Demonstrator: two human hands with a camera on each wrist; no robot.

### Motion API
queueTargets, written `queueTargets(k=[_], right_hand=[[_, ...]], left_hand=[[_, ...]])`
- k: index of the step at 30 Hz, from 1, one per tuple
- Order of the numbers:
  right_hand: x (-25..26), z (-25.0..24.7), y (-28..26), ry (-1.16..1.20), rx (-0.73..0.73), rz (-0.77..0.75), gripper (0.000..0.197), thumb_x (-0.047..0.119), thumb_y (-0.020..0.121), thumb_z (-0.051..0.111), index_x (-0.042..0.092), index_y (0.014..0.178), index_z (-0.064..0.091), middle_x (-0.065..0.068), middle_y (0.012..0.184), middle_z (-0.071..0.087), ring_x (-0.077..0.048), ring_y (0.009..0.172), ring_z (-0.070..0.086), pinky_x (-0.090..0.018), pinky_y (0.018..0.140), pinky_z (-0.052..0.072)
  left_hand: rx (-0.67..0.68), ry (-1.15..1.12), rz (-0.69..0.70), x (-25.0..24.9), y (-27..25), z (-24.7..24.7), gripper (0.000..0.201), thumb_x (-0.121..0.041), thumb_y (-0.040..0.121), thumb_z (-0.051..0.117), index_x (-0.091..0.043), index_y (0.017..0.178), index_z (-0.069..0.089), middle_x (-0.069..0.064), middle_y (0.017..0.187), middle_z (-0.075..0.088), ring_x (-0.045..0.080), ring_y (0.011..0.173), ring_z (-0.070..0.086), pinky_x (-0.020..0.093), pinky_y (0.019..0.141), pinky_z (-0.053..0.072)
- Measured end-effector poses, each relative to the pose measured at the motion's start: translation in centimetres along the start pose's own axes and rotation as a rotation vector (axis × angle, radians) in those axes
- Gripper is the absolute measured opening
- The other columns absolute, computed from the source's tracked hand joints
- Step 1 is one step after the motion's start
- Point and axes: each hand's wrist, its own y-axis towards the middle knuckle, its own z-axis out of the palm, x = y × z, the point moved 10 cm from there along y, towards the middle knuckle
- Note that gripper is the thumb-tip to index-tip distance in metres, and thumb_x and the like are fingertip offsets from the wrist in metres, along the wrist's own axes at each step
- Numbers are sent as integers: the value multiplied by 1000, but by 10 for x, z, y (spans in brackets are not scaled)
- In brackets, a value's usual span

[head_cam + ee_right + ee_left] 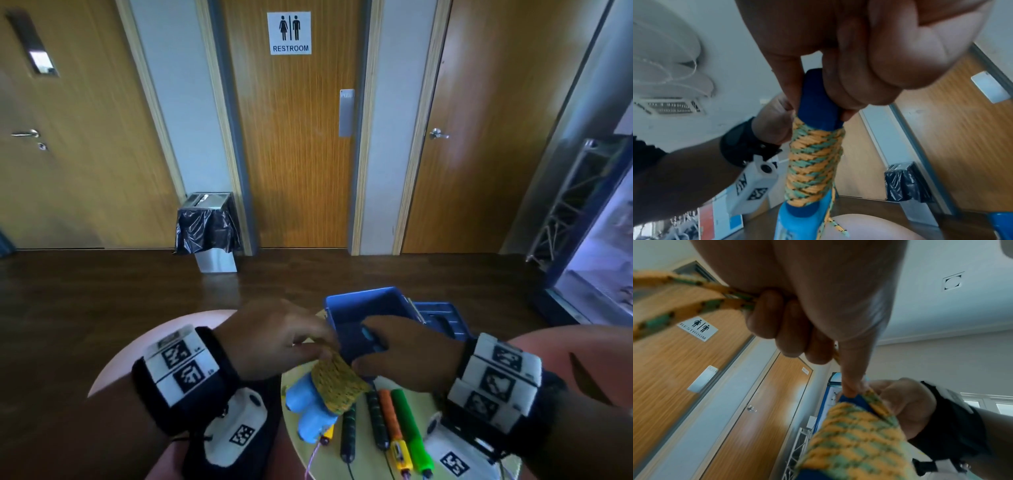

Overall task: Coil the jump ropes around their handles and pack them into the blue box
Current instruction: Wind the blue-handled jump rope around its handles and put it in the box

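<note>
Blue handles (310, 407) w/ yellow-green rope coil (337, 382) wound round them are held over the counter (368, 466), long axis running from near-left up to the far-right end in the right hand (407, 353). Blue box (363, 308) sits open just behind both hands, so the bundle's far end already points at it; right hand is nearer. Right fingers (851, 91) curl round the dark-blue handle end. Left hand (274, 339) is palm-down, its fingers (777, 324) pinching the loose rope tail (674, 293) at the coil's top. Other ropes lie uncoiled on the counter.
</note>
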Motion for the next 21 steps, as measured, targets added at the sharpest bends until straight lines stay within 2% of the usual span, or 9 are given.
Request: queueTargets(k=[4, 6, 8, 9, 11, 14, 16, 18, 21], right_hand=[[10, -5, -1, 172, 111, -47, 24, 25, 90, 70, 26, 72, 54, 15, 58, 54, 5, 53, 49, -13, 54, 35], [16, -3, -6, 249, 213, -54, 23, 18, 93, 65, 23, 72, 56, 17, 50, 53, 3, 46, 47, -11, 48, 33], [18, 2, -11, 383, 314, -31, 18, 18, 93, 64, 14, 76, 59, 10, 46, 46, -4, 39, 38, -20, 43, 28], [16, 5, -11, 454, 343, -7, 16, 21, 90, 65, 6, 84, 61, 6, 49, 42, -9, 40, 33, -23, 42, 24], [11, 10, -11, 590, 375, 41, 40, 28, 80, 67, -2, 104, 60, -7, 59, 39, -21, 46, 28, -26, 48, 17], [11, 21, -13, 746, 413, 62, 67, 41, 70, 82, -3, 114, 57, -20, 95, 42, -38, 72, 28, -47, 65, 9], [6, 26, -12, 755, 411, 76, 70, 41, 70, 81, -5, 116, 55, -30, 94, 40, -37, 72, 14, -46, 65, 5], [7, 23, -14, 754, 399, 95, 68, 41, 72, 79, -5, 116, 56, -37, 90, 38, -36, 70, 12, -42, 63, 6], [10, 19, -15, 756, 431, 88, 52, 40, 71, 76, 2, 104, 64, -22, 81, 36, -22, 56, 21, -35, 57, 10]], left_hand=[[-73, -103, 45, 3, -1, -9, 23, -56, 95, 51, -41, 108, 64, -35, 96, 62, -21, 87, 53, 19, 73, 47], [-99, -164, 43, 4, -2, -9, 26, -54, 96, 51, -36, 105, 67, -41, 89, 58, -20, 87, 55, 18, 73, 46], [-110, -251, 39, 5, -1, -8, 28, -52, 95, 52, -32, 103, 70, -33, 91, 64, -12, 89, 61, 21, 74, 48], [-114, -289, 39, 4, 0, -8, 29, -51, 95, 52, -30, 102, 70, -27, 92, 67, -8, 88, 63, 21, 74, 49], [-125, -346, 47, 4, 0, -8, 26, -46, 95, 54, -28, 100, 72, -25, 91, 68, -6, 86, 64, 16, 74, 47], [-142, -381, 40, 4, 1, -9, 24, -36, 95, 56, -19, 98, 74, -30, 88, 65, -9, 84, 62, 7, 74, 41], [-162, -331, 64, -1, 1, -12, 22, -37, 96, 55, -22, 97, 72, -23, 93, 67, -11, 86, 60, 6, 75, 40], [-196, -215, 116, -10, 2, -21, 20, -42, 98, 51, -29, 96, 66, -18, 97, 63, -18, 87, 53, 4, 75, 37], [-257, -32, 158, -16, 3, -36, 23, -49, 100, 44, -34, 98, 61, -17, 95, 61, -20, 85, 45, 11, 72, 38]])
